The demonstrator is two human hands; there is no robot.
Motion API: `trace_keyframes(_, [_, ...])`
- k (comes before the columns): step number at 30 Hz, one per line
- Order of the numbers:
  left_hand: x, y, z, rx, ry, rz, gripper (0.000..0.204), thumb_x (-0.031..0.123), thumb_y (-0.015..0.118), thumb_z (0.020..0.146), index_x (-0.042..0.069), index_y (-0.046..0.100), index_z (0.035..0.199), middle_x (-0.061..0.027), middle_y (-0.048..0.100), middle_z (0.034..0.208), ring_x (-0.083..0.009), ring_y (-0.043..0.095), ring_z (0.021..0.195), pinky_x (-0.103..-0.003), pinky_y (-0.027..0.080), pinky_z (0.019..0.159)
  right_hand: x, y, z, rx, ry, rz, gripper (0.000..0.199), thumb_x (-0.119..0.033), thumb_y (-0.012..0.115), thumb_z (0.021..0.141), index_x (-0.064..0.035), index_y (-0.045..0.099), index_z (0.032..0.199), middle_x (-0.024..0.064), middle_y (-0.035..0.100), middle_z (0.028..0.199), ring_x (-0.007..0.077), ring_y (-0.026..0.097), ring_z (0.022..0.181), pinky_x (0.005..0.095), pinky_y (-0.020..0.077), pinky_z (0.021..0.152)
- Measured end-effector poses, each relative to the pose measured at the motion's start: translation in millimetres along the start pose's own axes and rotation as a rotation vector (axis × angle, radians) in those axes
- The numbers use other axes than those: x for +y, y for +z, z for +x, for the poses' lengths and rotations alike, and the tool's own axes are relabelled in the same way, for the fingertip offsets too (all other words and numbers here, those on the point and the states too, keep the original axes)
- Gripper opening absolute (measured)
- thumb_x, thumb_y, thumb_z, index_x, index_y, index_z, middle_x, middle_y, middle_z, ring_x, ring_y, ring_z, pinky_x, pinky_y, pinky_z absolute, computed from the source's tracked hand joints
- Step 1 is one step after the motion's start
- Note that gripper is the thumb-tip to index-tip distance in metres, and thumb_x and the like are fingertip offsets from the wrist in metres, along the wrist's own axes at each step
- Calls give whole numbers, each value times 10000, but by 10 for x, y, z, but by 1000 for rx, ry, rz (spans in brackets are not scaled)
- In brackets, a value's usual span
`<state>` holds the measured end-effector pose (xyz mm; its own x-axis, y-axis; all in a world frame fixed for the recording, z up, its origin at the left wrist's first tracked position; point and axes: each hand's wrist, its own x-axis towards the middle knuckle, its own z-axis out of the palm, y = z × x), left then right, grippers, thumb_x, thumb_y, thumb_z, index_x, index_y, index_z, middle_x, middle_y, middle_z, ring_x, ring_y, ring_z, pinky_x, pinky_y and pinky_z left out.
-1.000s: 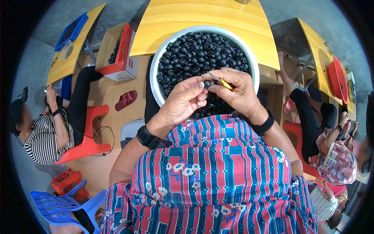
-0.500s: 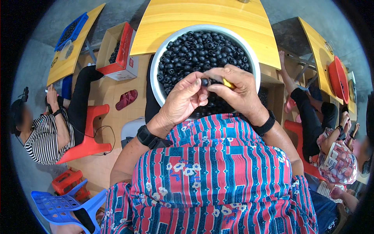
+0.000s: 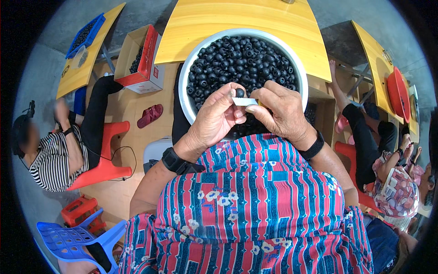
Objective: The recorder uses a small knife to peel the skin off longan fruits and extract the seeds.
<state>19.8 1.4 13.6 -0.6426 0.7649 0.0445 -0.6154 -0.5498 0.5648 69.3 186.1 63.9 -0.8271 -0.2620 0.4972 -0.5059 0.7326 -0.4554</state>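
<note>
A large white basin point(image 3: 186, 80) heaped with small black round fruits point(image 3: 242, 59) sits in front of me, against a yellow table point(image 3: 237, 18). My left hand point(image 3: 216, 119) pinches one black fruit point(image 3: 240, 92) between thumb and fingertips above the basin's near rim. My right hand point(image 3: 279, 112) grips a small knife point(image 3: 243, 101), its pale blade pointing left and touching that fruit. Both wrists carry black bands. My patterned red and blue garment fills the lower middle.
A red and cardboard box point(image 3: 141, 59) with dark fruits stands left of the basin, a blue crate point(image 3: 84, 35) on another yellow table beyond. One person sits on a red stool point(image 3: 105, 160) at left, another person point(image 3: 392, 182) at right. Blue plastic chair point(image 3: 73, 237) lower left.
My hands have drawn slightly nearer to me over the basin's rim. The knife blade now shows flat against the fruit in my left fingers.
</note>
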Motion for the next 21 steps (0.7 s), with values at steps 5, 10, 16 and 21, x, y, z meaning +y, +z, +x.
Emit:
trace_keyframes(5, [-8, -2, -3, 8, -10, 5, 249, 302, 500, 1005, 68, 533, 1086, 8, 517, 857, -65, 471, 743, -236, 419, 669, 9, 19, 0, 22, -6, -6, 238, -277, 719, 785, -65, 613, 816, 82, 513, 695, 272, 577, 618, 382, 466, 543])
trace_keyframes(10, [-10, -4, -6, 0, -12, 8, 274, 290, 554, 971, 43, 489, 1070, -14, 516, 910, -66, 462, 784, -221, 374, 648, 8, 15, 2, 15, 4, -16, 243, -281, 719, 784, -67, 612, 824, 82, 513, 696, 274, 578, 621, 384, 467, 545])
trace_keyframes(16, [-9, 3, -1, 29, -9, 21, 237, 295, 504, 1003, 74, 541, 1078, 18, 512, 847, -51, 469, 728, -226, 409, 653, 16, 25, 3, 18, 13, -31, 244, -285, 720, 781, -70, 611, 820, 82, 516, 701, 274, 580, 628, 383, 471, 549])
trace_keyframes(21, [-10, 1, 4, 10, -15, -1, 223, 284, 503, 1001, 73, 541, 1063, 18, 507, 831, -50, 468, 719, -227, 404, 649, 25, 36, -3, 25, 17, -16, 239, -281, 720, 778, -71, 613, 816, 82, 522, 703, 276, 584, 632, 382, 473, 550])
